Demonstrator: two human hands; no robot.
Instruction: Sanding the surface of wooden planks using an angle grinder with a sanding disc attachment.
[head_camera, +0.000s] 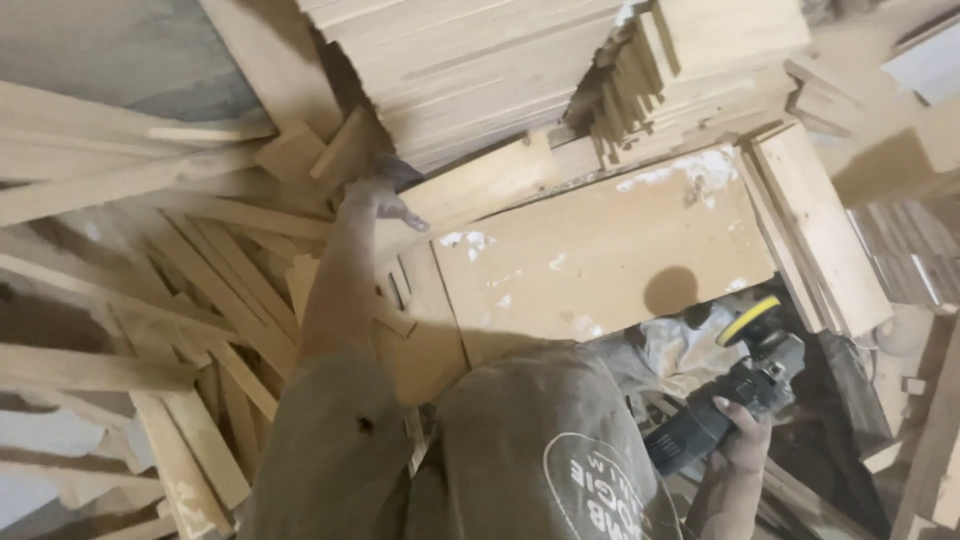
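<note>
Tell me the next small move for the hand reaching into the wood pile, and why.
Probably close the left hand on the small wood block at its fingertips and draw it back to the flat board. The right hand already holds the sander beside it.

Left hand blurring at the fingertips, its grip on the wooden piece staying unreadable, right hand wrapping the grinder with the handle's underside hiding, stacked boards running off the top edge, forearm cutting off at the bottom.
</note>
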